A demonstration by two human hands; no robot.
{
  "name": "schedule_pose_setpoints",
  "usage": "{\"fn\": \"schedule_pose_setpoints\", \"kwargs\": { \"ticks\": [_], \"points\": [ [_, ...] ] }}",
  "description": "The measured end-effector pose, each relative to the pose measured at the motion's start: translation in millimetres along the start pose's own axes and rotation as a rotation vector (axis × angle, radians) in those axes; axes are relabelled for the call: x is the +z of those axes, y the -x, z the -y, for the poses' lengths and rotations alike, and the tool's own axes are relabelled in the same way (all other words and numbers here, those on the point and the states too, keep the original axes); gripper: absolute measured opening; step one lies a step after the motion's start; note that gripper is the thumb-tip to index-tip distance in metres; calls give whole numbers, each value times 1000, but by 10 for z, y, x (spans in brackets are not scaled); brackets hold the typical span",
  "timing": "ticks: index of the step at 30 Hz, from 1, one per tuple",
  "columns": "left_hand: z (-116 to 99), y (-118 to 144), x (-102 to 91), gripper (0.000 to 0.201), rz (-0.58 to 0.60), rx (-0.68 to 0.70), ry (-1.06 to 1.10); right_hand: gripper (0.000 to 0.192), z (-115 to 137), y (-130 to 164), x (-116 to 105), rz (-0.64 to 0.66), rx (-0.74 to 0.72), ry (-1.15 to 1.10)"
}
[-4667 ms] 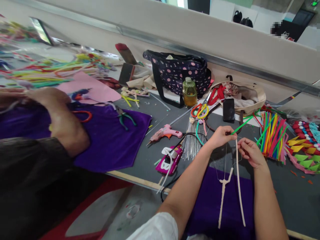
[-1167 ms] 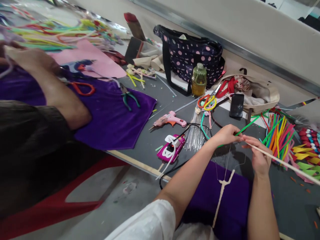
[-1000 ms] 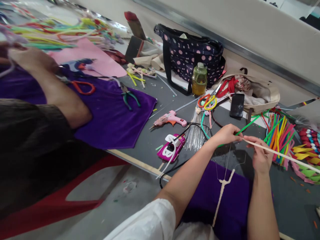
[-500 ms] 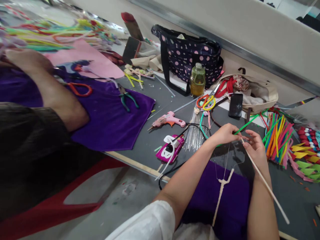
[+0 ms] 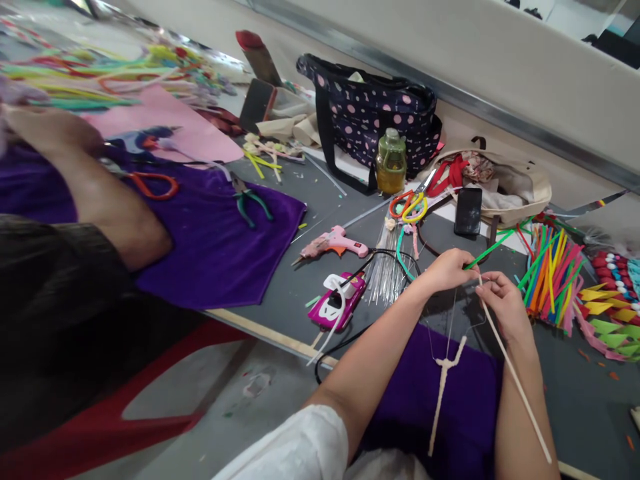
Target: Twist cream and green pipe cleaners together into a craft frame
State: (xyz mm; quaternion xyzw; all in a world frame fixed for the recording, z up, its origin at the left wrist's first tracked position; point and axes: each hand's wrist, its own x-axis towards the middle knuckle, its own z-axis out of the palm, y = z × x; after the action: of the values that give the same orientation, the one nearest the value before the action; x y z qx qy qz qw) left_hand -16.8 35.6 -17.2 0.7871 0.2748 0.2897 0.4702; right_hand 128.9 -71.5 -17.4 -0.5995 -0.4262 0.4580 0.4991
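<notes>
left hand: I see my left hand (image 5: pixel 447 268) pinched on green pipe cleaner (image 5: pixel 487 249)
right hand: right hand (image 5: pixel 503 303) clamped on cream pipe cleaner (image 5: pixel 515 377), trailing toward 5 o'clock
wire frame: wire frame (image 5: pixel 453 320) hangs beneath, over purple cloth (image 5: pixel 430 393)

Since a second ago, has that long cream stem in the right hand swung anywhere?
Yes. The cream stem pointed out over the coloured stem bundle before; now its free end hangs down along the right hand and forearm, toward the person.

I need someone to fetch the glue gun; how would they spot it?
Start at the navy polka-dot bag against the wall and come toward the near table edge. The pink glue gun lies on bare grey tabletop, beyond the magenta toy car; only it has an orange trigger.
</notes>
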Motion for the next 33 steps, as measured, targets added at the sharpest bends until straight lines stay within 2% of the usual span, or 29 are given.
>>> {"fn": "schedule_pose_setpoints", "kwargs": {
  "ticks": [4,9,13,18,23,25,27,30,33],
  "points": [
    [-46,34,-25,19,-1,-57,25,36,-11,0,20,-12,-7,13],
    [-49,33,-42,19,26,-10,58,37,-11,1,26,-6,-10,10],
    [-19,21,-38,16,28,18,119,32,3,11,-20,59,67,-67],
    [-14,30,-46,15,40,8,232,35,17,18,-96,152,222,-168],
    [-44,43,-53,16,35,-13,289,32,-22,10,-89,274,274,-180],
    [-53,47,-53,16,40,-38,303,30,-47,-3,-83,238,226,-121],
    [-55,51,-52,17,45,-68,311,27,-70,-21,-90,161,100,10],
    [-49,52,-52,18,59,-89,290,23,-93,-38,-122,-8,-147,336],
    [-50,55,-49,19,91,-93,284,19,-103,-35,-148,-187,-319,598]
  ]
}}
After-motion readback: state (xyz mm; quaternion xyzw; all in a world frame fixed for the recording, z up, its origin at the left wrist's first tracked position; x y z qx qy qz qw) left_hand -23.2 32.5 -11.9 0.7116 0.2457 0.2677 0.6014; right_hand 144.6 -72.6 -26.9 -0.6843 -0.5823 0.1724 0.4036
